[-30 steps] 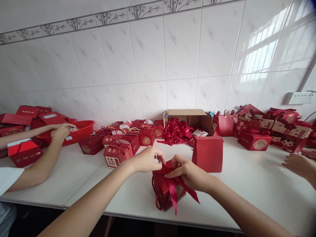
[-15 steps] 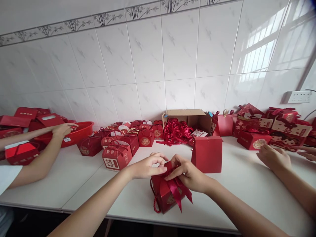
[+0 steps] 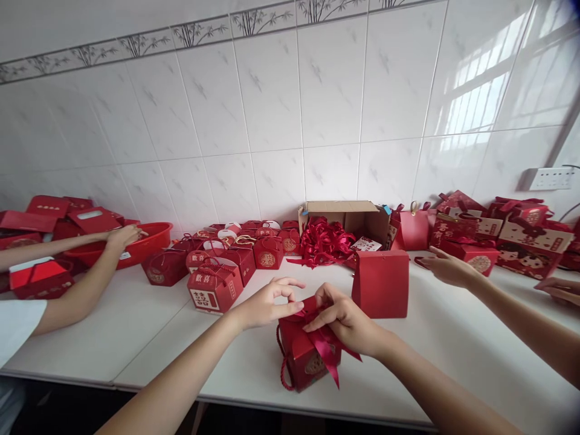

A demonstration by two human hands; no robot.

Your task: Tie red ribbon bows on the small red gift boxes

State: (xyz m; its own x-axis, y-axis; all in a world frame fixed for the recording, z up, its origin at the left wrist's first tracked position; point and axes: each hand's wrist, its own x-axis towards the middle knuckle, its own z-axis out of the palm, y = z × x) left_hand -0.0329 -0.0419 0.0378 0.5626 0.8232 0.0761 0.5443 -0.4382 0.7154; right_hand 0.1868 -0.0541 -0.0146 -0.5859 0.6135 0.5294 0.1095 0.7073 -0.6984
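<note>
A small red gift box (image 3: pixel 296 353) with a gold round emblem and a twisted cord handle stands in front of me on the table. A glossy dark red ribbon (image 3: pixel 327 355) lies over its top, its tails hanging down the near side. My right hand (image 3: pixel 351 320) is bent over the top right, thumb and fingers closed on the ribbon. At the top left is my left hand (image 3: pixel 267 305), its thumb by the box top and its fingers apart, holding nothing that I can see. A plain red box (image 3: pixel 380 284) stands upright just behind my right hand.
A cardboard box (image 3: pixel 344 207) spills red ribbons (image 3: pixel 326 241) at the wall. Red gift boxes (image 3: pixel 215 287) stand left of it; more boxes (image 3: pixel 528 244) are piled right. One person's hand (image 3: pixel 124 235) reaches over a red basin (image 3: pixel 154 238); another hand (image 3: pixel 453 266) reaches in from the right.
My left fingers have spread a little wider. The ribbon tails have shifted slightly right. At the right, the other person's hand has moved left, towards the plain red box.
</note>
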